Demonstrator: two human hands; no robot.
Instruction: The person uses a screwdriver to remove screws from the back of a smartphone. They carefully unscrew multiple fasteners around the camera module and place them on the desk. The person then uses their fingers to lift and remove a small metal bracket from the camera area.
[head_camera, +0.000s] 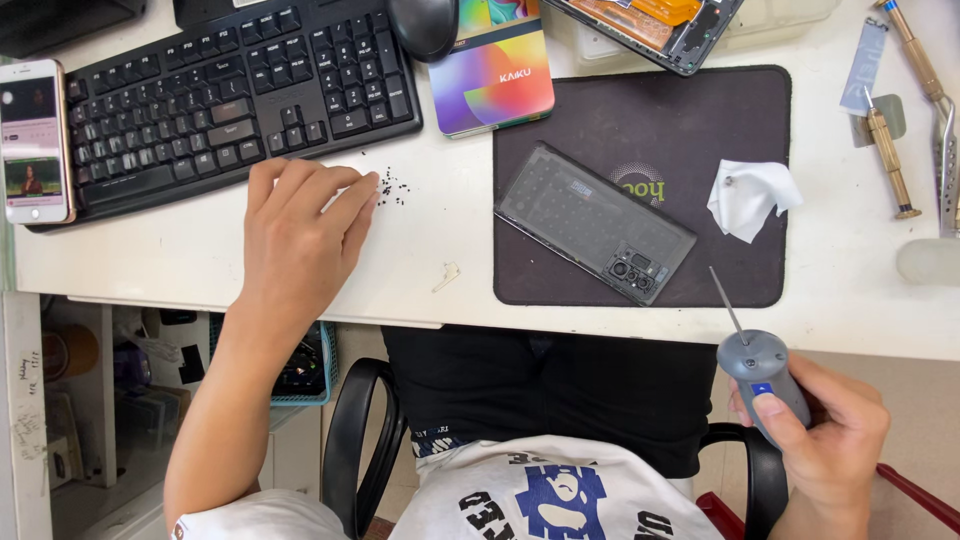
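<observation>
The left hand (300, 235) lies flat on the white desk (200, 250), fingers loose, fingertips touching a scatter of tiny black screws (392, 188) below the keyboard (220, 90); the right hand (830, 440) grips a grey electric screwdriver (765, 375) just off the desk edge, near the dark phone (595, 222) on the mat (700, 110).

black keyboard (230, 95), computer mouse (424, 25), white phone (35, 140), crumpled white cloth (750, 197), brass screwdrivers (890, 150)

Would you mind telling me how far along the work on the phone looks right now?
Done: the phone lies back-up on the dark mat, and tiny screws sit loose on the desk. In hand: the left hand touches the screws; the right hand grips an electric screwdriver. Left: the screws are not yet in the phone.
</observation>
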